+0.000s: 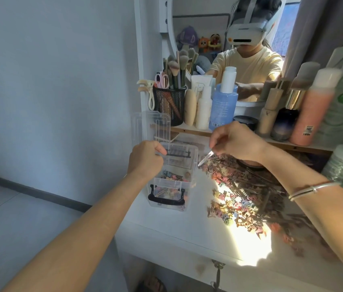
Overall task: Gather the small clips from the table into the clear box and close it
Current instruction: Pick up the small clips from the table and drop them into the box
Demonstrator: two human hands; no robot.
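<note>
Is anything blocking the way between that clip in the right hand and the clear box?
Nothing visible does. The right hand pinches a small pale clip right beside the clear plastic box, whose lid stands open; the left hand grips its left rim.

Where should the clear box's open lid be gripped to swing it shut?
Probably the lid by its free top edge, pinched from the left side. It stands upright behind the clear box, so that edge is exposed; the left hand gripping the box's far rim is nearest, while the right hand pinches a clip.
</note>
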